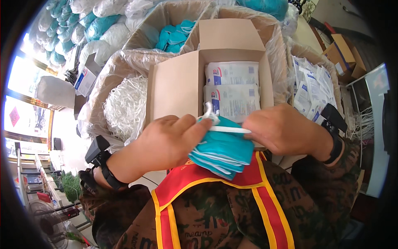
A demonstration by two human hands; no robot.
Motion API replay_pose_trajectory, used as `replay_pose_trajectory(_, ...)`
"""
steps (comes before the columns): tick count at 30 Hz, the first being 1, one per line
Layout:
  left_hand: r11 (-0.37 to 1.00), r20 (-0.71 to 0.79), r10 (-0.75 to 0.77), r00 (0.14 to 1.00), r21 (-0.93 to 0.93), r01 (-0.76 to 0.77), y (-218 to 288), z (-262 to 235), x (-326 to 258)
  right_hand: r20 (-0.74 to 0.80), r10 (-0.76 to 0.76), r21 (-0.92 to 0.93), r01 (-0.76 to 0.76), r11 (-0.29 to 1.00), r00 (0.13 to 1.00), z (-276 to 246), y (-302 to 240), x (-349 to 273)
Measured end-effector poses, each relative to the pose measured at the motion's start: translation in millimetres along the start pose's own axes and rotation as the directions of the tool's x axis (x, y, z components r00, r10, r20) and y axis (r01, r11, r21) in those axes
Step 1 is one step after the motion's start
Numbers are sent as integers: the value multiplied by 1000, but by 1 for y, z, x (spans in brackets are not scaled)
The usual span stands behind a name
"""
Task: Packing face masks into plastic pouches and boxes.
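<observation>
My left hand [168, 141] grips a stack of folded teal cloth pieces [224, 151] held close to my chest. A thin white tie strip [226, 129] lies across the top of the stack, with a knot or loop at its left end. My right hand [284, 130] pinches the right end of that strip. Just beyond both hands stands an open cardboard box [178, 87] with two white sealed packets [232, 89] lying inside it.
A plastic-lined carton of white strips [124, 106] sits to the left. Another carton holds teal cloth pieces [174, 37] behind. A carton of white packets [311, 89] stands to the right. Bagged goods pile up at the far left, small cardboard boxes [342, 52] far right.
</observation>
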State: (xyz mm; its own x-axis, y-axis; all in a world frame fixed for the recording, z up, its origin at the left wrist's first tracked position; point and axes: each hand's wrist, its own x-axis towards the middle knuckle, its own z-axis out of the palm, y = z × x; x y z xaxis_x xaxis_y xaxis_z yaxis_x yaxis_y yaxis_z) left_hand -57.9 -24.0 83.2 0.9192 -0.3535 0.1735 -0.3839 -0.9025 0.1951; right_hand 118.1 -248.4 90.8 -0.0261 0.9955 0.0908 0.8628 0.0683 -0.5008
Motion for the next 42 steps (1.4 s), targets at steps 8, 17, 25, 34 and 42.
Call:
replay_pose_trajectory(8, 1000, -129, 21, 991, 23, -18, -41, 6, -29, -42, 102, -5, -102, 995, 994, -8, -25, -53)
replay_pose_trajectory(17, 699, -211, -654, 726, 197, 687, -122, 6, -114, -64, 399, 67, -395, 916, 915, -36, -19, -125)
replay_pose_trajectory(25, 984, -203, 48, 978, 175, -12, -54, 13, -42, 145, 618, 914, -343, 215, 773, -2, 19, -62)
replay_pose_trajectory(34, 968, -251, 217, 943, 182, -174, -31, 13, -18, -6, 324, 883, -147, 446, 946, 21, 43, 22)
replay_pose_trajectory(42, 958, -199, 266, 943, 160, -237, -25, 9, -6, -101, -110, 154, 125, 980, 989, 31, 27, 61)
